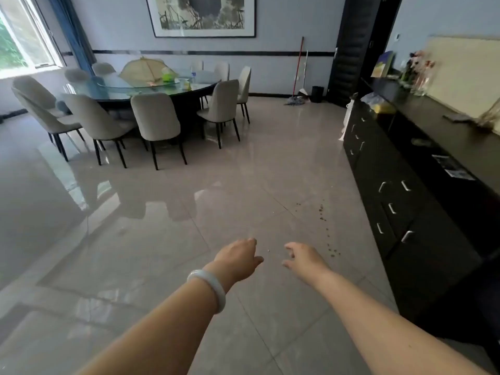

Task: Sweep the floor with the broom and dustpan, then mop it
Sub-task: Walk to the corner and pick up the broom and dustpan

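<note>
Glossy grey tiles cover the floor (243, 171) of a dining room, with one round glass-topped desk (151, 86) at far left. Around it I count nine pale chairs, the far ones partly hidden behind the desk and one another. One framed picture (201, 14) hangs on the far wall, its top cut off by the frame edge. Against that wall, to the right, lean two long handles: one red mop (297, 74) with its stringy head on the floor, and one pale-handled broom (305, 74) just beside it; a small dark bin (317, 94) stands next to them. Whether a dustpan is there is too small to tell. One trail of dark crumbs (324, 228) lies on the floor near the long black sideboard (392, 190) at right, whose near end is cut off. Two bare hands reach forward over the near floor, well apart from the tools: the left hand (239, 259), with one pale bangle (208, 288) on its wrist, and the right hand (304, 259), both with fingers loosely curled and holding nothing.
</note>
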The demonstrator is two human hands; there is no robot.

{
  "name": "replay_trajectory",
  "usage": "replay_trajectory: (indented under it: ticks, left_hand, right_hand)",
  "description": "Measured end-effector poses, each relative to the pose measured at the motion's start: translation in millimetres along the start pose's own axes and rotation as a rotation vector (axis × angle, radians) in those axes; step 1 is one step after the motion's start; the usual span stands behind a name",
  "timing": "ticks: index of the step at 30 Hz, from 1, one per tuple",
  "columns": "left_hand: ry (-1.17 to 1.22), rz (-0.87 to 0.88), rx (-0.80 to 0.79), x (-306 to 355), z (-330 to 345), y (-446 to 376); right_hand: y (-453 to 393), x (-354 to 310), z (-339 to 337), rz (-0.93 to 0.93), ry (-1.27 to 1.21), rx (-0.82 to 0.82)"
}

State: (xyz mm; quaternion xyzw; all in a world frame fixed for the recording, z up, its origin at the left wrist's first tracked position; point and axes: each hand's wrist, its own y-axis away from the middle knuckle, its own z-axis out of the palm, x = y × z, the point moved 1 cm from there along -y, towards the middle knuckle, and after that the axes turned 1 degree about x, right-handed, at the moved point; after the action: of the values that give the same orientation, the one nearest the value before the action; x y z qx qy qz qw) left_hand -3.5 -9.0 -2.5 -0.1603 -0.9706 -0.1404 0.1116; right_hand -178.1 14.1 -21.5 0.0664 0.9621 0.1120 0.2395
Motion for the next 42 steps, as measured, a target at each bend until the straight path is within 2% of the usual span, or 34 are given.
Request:
replay_trajectory:
  ticks: [5,13,20,30,35,42]
  left_hand:
    - [0.024,0.012,-0.057,-61,-44,-109]
    - [0.025,0.071,-0.085,-115,-108,-305]
    - [0.029,0.05,-0.069,-160,-180,-539]
    - [0.043,-0.004,-0.067,-223,-287,-853]
    - [0.037,0.053,-0.034,-257,-339,-1052]
    - [0.005,0.134,-0.087,-275,-421,-1316]
  right_hand:
    - [-112,-38,-17,0.096,-0.027,-0.003]
    - [-313,-78,-60,0.151,-0.034,0.002]
    - [-556,-97,-104,0.112,-0.117,-0.002]
    - [-893,-134,-194,0.088,-0.038,-0.035]
    - [-1092,-143,-233,0.089,-0.037,0.025]
    - [-1329,-137,-309,0.219,-0.097,0.087]
